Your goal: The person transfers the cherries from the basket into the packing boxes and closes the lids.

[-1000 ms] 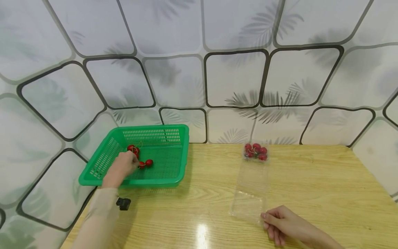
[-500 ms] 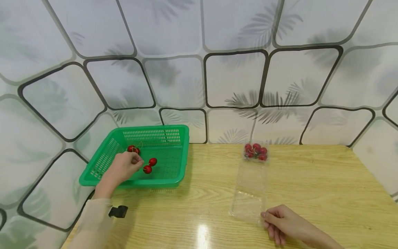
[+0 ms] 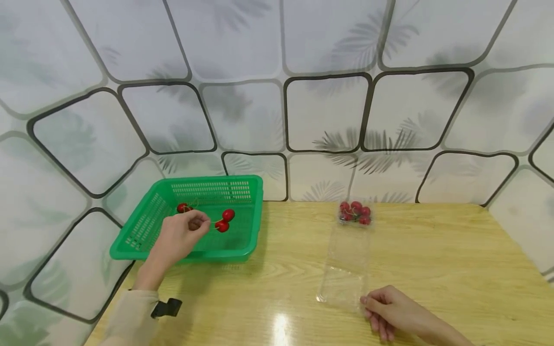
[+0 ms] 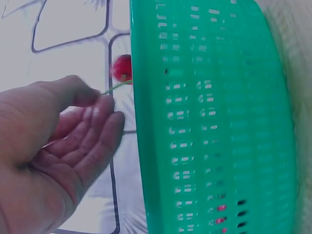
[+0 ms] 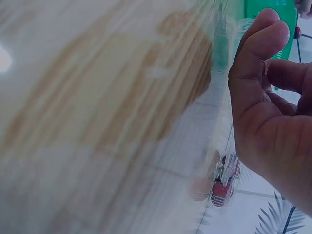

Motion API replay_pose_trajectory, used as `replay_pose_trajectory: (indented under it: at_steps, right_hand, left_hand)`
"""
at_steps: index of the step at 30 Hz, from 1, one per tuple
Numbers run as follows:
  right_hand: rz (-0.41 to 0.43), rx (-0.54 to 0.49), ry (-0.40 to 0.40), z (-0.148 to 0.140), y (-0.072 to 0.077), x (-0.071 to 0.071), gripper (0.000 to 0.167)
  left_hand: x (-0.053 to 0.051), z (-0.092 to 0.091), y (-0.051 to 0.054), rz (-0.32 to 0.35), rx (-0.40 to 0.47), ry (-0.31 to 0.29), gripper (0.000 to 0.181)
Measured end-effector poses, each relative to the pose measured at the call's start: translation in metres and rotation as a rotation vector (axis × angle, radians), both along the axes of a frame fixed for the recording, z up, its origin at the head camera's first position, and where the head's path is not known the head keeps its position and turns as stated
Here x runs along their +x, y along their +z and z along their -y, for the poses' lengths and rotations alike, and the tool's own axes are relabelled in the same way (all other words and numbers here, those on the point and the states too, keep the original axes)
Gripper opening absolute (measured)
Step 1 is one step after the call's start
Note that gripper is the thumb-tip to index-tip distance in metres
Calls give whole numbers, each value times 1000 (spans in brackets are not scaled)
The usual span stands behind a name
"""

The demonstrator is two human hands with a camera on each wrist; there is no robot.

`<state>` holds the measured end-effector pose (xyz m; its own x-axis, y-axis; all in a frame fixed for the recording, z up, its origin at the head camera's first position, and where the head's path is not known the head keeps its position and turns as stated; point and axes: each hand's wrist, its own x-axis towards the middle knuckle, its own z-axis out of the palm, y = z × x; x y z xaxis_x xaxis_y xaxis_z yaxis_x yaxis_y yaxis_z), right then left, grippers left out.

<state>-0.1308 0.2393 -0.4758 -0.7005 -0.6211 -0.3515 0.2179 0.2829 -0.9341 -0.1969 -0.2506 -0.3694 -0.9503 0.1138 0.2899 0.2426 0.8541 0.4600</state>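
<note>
The left hand (image 3: 179, 235) pinches the stems of two red cherries (image 3: 225, 220) over the green basket (image 3: 255, 230). In the left wrist view, thumb and fingertips of the left hand (image 4: 73, 141) meet on a green stem beside the basket's wall (image 4: 214, 146), with a red cherry (image 4: 122, 68) at its end. The right hand (image 3: 402, 312) pinches the near right corner of a clear plastic container (image 3: 344, 286), which lies unfolded on the table. Several cherries (image 3: 356, 209) fill its far section. The right wrist view shows the right hand (image 5: 268, 87) with bent fingers.
More cherries (image 3: 183, 207) lie at the back left inside the basket. A black device (image 3: 166, 308) is at the left wrist. The wooden table (image 3: 437, 259) meets a patterned wall covering (image 3: 324, 110) at its back edge.
The left hand has moved up and to the right, lifting two cherries by their stems from the basket's bottom. The right hand has stayed at the container's corner.
</note>
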Motion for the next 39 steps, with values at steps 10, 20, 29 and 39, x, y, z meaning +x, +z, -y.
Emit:
replay_pose_trajectory:
  at_steps: [10, 20, 29, 39]
  right_hand:
    - [-3, 11, -4, 3, -1, -1, 41]
    - [14, -24, 41, 3, -1, 1, 39]
    - [19, -46, 57, 3, -3, 2, 43]
    - [4, -57, 56, 3, -1, 1, 31]
  left_hand:
    - [12, -19, -4, -102, 197, -27, 7]
    - [30, -42, -7, 61, 358, -90, 6]
    - [43, -65, -5, 239, 441, -165, 5]
    - [54, -94, -21, 319, 483, -279, 4]
